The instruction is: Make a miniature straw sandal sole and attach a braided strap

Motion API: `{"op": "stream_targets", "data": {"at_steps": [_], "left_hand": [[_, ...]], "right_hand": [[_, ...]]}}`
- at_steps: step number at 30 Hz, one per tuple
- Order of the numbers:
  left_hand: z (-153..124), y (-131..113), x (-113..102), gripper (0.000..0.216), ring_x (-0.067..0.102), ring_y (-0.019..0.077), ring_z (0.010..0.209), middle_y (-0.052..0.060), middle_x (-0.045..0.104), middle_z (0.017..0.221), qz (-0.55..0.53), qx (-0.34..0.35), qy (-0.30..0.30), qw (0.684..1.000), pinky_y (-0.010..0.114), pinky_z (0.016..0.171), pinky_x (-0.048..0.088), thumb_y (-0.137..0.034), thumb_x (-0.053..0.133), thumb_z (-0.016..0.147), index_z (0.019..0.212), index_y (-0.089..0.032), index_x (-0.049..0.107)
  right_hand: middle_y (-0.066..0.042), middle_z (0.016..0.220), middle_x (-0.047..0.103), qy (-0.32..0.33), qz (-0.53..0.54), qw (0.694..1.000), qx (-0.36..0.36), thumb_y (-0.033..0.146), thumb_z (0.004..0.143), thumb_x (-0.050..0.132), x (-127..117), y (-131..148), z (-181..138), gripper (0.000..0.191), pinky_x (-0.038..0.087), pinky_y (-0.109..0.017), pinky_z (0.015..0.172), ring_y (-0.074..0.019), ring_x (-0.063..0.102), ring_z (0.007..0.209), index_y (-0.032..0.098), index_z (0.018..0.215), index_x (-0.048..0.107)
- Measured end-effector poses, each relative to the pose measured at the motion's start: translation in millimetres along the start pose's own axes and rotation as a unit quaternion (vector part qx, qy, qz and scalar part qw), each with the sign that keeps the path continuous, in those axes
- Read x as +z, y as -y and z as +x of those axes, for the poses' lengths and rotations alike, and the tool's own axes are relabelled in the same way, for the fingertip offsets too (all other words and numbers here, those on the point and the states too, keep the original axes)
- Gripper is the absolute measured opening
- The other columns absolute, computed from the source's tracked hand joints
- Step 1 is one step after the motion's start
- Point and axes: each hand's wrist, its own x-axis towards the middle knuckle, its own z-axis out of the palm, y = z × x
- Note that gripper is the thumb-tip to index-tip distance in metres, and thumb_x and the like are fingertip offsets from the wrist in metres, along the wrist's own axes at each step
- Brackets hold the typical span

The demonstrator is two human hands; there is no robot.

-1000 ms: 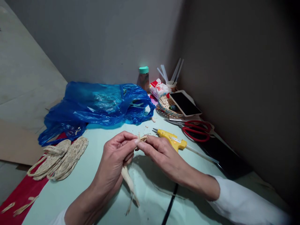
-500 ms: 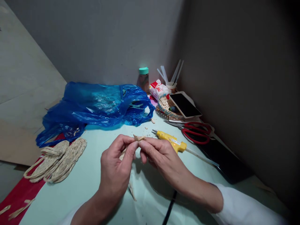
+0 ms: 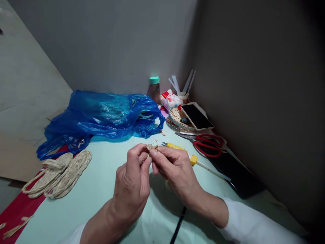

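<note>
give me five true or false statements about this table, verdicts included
1. The left hand and right hand both hold a pale fibre piece. True.
2. The scissors have blue handles. False: the handles are red.
3. The right hand partly hides the yellow glue gun. True.
4. The jar has a red lid. False: the lid is green.
5. Coiled cords lie to the left of the left hand. True.

Your left hand (image 3: 132, 179) and right hand (image 3: 177, 167) close together, fingertips (image 3: 154, 153) in a pinch, forearms (image 3: 101, 218) inward from near left and right.
</note>
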Motion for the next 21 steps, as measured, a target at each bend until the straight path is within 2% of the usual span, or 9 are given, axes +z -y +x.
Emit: {"op": "stream_targets", "data": {"at_steps": [3,5,9,13,17,21], "left_hand": [[0,3,-1,0.023,0.068,0.011,0.072,-0.002,0.069,0.08,0.022,0.018,-0.015,1.0,0.02,0.067,0.051,-0.008,0.051,0.092,0.111,-0.02,0.049],[2,6,-5,0.021,0.066,0.0136,0.075,0.001,0.069,0.085,0.055,0.06,-0.019,0.996,0.024,0.069,0.05,-0.005,0.056,0.089,0.104,-0.02,0.055],[5,9,-13,0.023,0.058,0.0183,0.075,0.005,0.068,0.081,0.12,0.154,-0.043,0.98,0.032,0.072,0.046,0.0,0.063,0.081,0.096,-0.017,0.063],[6,4,-16,0.017,0.053,0.0189,0.071,0.008,0.065,0.074,0.172,0.17,-0.054,0.969,0.032,0.065,0.043,-0.002,0.068,0.079,0.093,-0.012,0.068],[2,-2,-10,0.016,0.05,0.0176,0.064,0.008,0.06,0.066,0.165,0.194,-0.053,0.966,0.032,0.06,0.042,0.002,0.066,0.078,0.092,-0.004,0.069],[-2,0,3,0.012,0.046,0.0192,0.062,0.01,0.056,0.061,0.189,0.235,-0.042,0.953,0.033,0.057,0.042,0.004,0.062,0.079,0.088,0.002,0.069]], "right_hand": [[0.004,0.055,0.05,-0.008,-0.018,1.0,-0.023,0.027,0.095,0.054,-2,0,3,0.041,0.035,-0.024,0.058,-0.0084,0.044,0.054,0.017,0.056,0.055],[0.003,0.056,0.053,-0.022,-0.023,0.999,-0.029,0.03,0.096,0.054,-4,-1,5,0.042,0.037,-0.024,0.061,-0.0096,0.047,0.057,0.017,0.056,0.058],[0.0,0.061,0.06,-0.041,-0.03,0.998,-0.025,0.032,0.095,0.055,-6,-4,7,0.04,0.039,-0.026,0.065,-0.0106,0.049,0.058,0.017,0.06,0.067],[0.0,0.061,0.063,-0.03,-0.04,0.998,-0.029,0.03,0.095,0.055,-7,-3,10,0.036,0.042,-0.026,0.065,-0.0116,0.053,0.057,0.017,0.063,0.067],[0.0,0.061,0.059,-0.02,-0.061,0.998,-0.024,0.031,0.094,0.054,-7,-2,12,0.039,0.04,-0.027,0.066,-0.0131,0.055,0.062,0.017,0.058,0.058],[0.0,0.065,0.06,-0.023,-0.043,0.999,0.004,0.035,0.093,0.055,-5,-9,13,0.034,0.04,-0.027,0.065,-0.0142,0.053,0.065,0.016,0.067,0.066]]}}
